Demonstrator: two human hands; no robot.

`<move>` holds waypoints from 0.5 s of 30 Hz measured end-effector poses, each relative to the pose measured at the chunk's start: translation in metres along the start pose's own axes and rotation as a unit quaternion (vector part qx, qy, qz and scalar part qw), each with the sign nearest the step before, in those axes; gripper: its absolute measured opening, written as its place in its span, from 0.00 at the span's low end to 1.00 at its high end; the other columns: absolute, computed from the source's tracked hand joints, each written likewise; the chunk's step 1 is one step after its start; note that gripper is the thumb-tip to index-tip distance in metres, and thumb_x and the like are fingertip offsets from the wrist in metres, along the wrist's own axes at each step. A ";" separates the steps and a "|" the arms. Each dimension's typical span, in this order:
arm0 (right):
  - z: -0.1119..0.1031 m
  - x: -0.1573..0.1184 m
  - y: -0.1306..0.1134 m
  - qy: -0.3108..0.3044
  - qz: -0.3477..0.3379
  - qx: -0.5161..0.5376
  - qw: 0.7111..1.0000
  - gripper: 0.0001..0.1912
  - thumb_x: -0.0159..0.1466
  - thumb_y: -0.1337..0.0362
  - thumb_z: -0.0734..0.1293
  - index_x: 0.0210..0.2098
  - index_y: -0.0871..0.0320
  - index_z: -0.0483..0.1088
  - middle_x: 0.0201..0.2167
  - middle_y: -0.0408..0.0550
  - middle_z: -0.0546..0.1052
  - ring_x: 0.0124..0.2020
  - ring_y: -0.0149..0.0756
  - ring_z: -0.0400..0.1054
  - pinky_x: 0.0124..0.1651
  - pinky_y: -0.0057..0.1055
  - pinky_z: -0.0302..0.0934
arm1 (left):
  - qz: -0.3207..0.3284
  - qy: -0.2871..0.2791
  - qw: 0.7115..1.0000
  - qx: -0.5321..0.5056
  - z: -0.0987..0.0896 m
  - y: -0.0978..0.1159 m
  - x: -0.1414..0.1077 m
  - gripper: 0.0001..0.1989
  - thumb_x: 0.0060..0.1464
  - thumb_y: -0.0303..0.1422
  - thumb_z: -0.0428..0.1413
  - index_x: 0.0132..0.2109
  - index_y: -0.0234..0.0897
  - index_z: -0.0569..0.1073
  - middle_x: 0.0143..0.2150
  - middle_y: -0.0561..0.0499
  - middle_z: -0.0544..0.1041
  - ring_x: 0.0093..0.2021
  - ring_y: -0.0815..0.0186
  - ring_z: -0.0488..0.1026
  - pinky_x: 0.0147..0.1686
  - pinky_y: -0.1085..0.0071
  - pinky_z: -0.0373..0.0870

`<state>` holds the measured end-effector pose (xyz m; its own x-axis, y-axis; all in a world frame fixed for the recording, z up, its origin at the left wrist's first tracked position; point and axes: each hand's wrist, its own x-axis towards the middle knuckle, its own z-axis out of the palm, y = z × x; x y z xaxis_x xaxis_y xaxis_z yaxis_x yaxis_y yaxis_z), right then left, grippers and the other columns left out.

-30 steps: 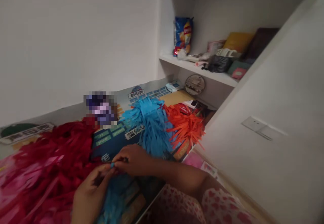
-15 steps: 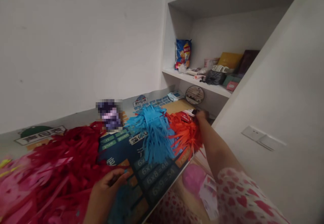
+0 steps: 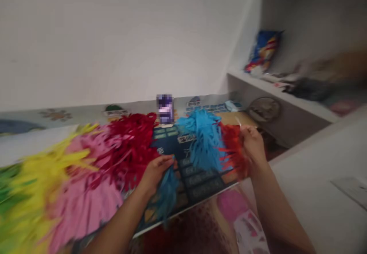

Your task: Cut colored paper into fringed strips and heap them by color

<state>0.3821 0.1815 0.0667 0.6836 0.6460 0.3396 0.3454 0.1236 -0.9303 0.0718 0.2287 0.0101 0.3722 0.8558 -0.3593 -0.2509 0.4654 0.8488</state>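
My left hand [image 3: 157, 170] is pinched on the top of a blue tassel [image 3: 166, 192], whose strands hang down over the table's front edge. My right hand [image 3: 252, 141] is closed at the right end of the table, beside a heap of orange tassels [image 3: 232, 141]. Something thin and whitish shows at its fingertips, too blurred to name. Between my hands lies a pile of light blue tassels [image 3: 205, 139]. Left of my left hand are red tassels [image 3: 133, 147], pink tassels [image 3: 88, 196] and yellow tassels [image 3: 40, 185].
Green strips [image 3: 10, 192] lie at the far left. A small pixelated upright item [image 3: 165, 109] stands near the wall. The tabletop [image 3: 197, 183] has a printed cover. At the right are a shelf [image 3: 286, 93] with a chip bag [image 3: 265, 49] and a round object [image 3: 264, 109] below it.
The view has swung left, bringing the yellow and green strips into sight. My right hand has drawn back from the dark object by the orange tassels. My left hand still holds the blue tassel.
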 end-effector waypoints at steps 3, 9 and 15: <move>0.037 -0.073 -0.012 -0.149 0.045 -0.001 0.988 0.16 0.60 0.50 0.67 0.32 0.58 0.70 0.20 0.38 0.63 0.20 0.27 0.53 0.22 0.23 0.51 | -0.011 0.002 0.996 -0.094 0.003 0.005 -0.006 0.18 0.31 0.30 0.72 0.32 0.32 0.75 0.27 0.50 0.79 0.24 0.68 0.75 0.25 0.75 0.71; 0.079 -0.148 -0.043 -0.287 0.093 0.101 0.948 0.17 0.61 0.48 0.65 0.32 0.57 0.68 0.18 0.36 0.62 0.18 0.26 0.51 0.19 0.23 0.46 | 0.014 -0.016 0.989 -0.149 0.009 0.022 -0.048 0.17 0.34 0.28 0.71 0.32 0.31 0.74 0.26 0.50 0.79 0.24 0.69 0.75 0.24 0.76 0.71; 0.091 -0.164 -0.051 -0.275 0.079 0.058 0.956 0.16 0.56 0.50 0.69 0.28 0.58 0.74 0.22 0.43 0.73 0.23 0.32 0.64 0.24 0.25 0.57 | 0.047 0.038 0.985 -0.164 0.001 0.009 -0.076 0.18 0.34 0.32 0.72 0.33 0.31 0.75 0.27 0.52 0.78 0.25 0.71 0.74 0.26 0.78 0.69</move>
<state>0.1938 0.1376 0.0455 0.2686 0.9581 0.0993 0.1710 0.0540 -0.9838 0.0422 0.1672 0.0453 0.2686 0.9069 -0.3246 -0.5611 0.4212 0.7126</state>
